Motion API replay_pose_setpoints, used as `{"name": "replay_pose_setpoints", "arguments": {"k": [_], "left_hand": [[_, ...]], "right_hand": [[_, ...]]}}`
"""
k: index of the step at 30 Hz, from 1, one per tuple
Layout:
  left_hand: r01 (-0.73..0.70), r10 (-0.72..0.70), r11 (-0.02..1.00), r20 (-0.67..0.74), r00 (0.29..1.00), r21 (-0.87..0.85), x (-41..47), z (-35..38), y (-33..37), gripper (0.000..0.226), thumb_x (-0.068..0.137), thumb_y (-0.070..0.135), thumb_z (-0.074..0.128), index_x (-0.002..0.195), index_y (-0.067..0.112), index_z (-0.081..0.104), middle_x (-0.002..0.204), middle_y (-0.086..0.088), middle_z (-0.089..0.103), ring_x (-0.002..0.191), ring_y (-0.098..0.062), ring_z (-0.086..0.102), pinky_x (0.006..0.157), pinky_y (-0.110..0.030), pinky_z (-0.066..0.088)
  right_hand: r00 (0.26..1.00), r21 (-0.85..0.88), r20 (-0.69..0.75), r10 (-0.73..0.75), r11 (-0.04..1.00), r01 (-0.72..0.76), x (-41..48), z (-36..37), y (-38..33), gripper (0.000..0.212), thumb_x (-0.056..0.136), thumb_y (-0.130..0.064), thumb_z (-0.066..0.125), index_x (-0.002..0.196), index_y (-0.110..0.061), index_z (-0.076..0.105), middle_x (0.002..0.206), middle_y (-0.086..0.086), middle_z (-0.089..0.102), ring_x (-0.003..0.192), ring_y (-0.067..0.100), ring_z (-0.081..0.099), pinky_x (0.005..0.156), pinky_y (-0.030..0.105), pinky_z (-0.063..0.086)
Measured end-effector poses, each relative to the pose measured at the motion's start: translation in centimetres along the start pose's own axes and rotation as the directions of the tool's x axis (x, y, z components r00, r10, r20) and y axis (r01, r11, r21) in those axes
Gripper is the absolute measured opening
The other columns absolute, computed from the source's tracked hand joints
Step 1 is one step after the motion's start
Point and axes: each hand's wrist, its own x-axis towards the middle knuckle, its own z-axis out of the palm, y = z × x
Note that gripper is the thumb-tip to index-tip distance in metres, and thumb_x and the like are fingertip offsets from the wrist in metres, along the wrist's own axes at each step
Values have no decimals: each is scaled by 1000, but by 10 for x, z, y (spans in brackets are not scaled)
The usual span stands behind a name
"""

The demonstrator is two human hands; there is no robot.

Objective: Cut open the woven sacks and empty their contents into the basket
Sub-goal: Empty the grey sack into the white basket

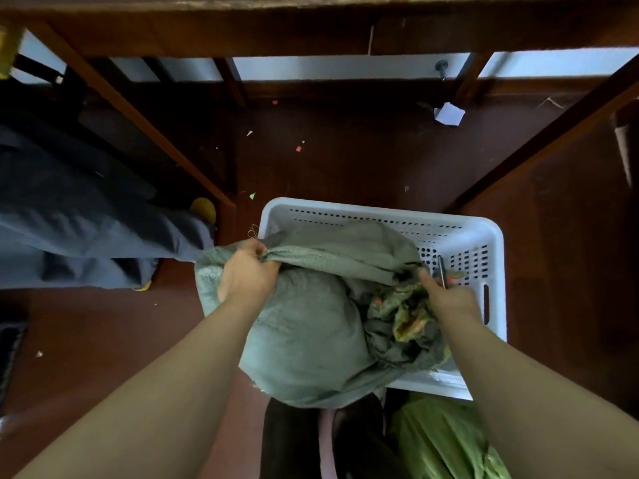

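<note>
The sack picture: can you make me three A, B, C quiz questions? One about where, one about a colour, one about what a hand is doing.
1. Where is the grey-green sack?
A. On the wooden table
B. Resting in the basket and hanging over its near-left rim
C. Flat on the floor, far from the basket

2. What colour is the basket?
A. White
B. Red
C. Black

3. What is the left hand doing?
A. Lying flat on the floor
B. Holding a paper scrap
C. Gripping the bunched end of the sack

Answers: 1 B, its bulk fills the basket's left side and spills past the rim; 2 A, the holed walls are white; 3 C, fingers curl round the gathered cloth.
</note>
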Motion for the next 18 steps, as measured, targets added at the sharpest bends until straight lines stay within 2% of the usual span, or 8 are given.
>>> {"name": "replay_pose_setpoints", "arguments": {"k": [2, 4, 7, 9, 11, 13, 15, 18], "left_hand": [[-3, 3, 1000, -3, 1000, -12, 0, 5, 1, 9, 88, 28, 59, 96, 25, 57, 95, -10, 66, 91, -33, 60, 69, -33, 44], [21, -20, 1000, 8, 1000, -18, -1, 7, 3, 16, 88, 26, 59, 104, 25, 59, 94, -9, 65, 89, -32, 61, 66, -30, 42], [38, -38, 999, 15, 999, -20, 0, 8, 2, 21, 89, 25, 59, 110, 25, 59, 98, -9, 65, 90, -31, 61, 66, -31, 43], [22, -21, 999, 16, 1000, -27, 2, 8, 4, 22, 89, 25, 59, 111, 24, 59, 99, -10, 65, 90, -31, 60, 66, -31, 41], [20, -20, 999, 22, 1000, -38, 2, 7, 6, 20, 89, 25, 59, 109, 25, 60, 97, -9, 65, 90, -31, 60, 66, -30, 40], [14, -12, 999, 44, 999, -42, 1, 7, 5, 14, 88, 26, 59, 102, 27, 59, 93, -6, 63, 90, -30, 61, 66, -29, 41], [0, 3, 999, 57, 998, -53, 1, 6, 3, 7, 88, 26, 58, 95, 28, 57, 90, -5, 62, 87, -29, 60, 66, -29, 41], [-28, 29, 999, 80, 996, -17, -1, 5, 2, 7, 87, 21, 56, 90, 28, 56, 85, -1, 60, 83, -26, 56, 64, -28, 39]], "right_hand": [[998, -133, -45, -44, 990, 38, 3, -4, -2, 49, 97, -42, 47, 113, 3, 58, 93, 18, 59, 67, 25, 49, 55, 29, 35], [984, -313, -89, -155, 942, 120, 0, -5, -3, 33, 101, -20, 39, 118, 3, 54, 108, 22, 57, 81, 31, 52, 64, 31, 36], [872, -462, -119, -475, 804, 375, -10, 0, -3, 40, 94, -6, 39, 134, -10, 46, 129, 18, 44, 98, 38, 54, 72, 40, 42], [822, -406, -12, -570, 754, 516, -9, 12, -1, 37, 94, -5, 40, 129, -11, 48, 116, 15, 53, 91, 34, 56, 70, 38, 43], [890, -379, 118, -441, 808, 451, -3, 29, -1, 31, 95, -6, 40, 125, -6, 48, 105, 20, 61, 91, 35, 58, 71, 37, 44], [977, -372, 155, -146, 908, 195, 1, 36, 1, 32, 97, -7, 40, 126, 2, 48, 119, 27, 58, 109, 40, 54, 87, 41, 45], [990, -341, 142, 13, 939, 37, -2, 36, 4, 33, 98, -6, 39, 126, 8, 50, 127, 26, 54, 118, 40, 51, 91, 38, 43], [970, -255, -40, -239, 941, 221, -9, 38, -2, 28, 93, -3, 42, 114, 4, 59, 116, 27, 58, 101, 40, 56, 83, 39, 48]]}}
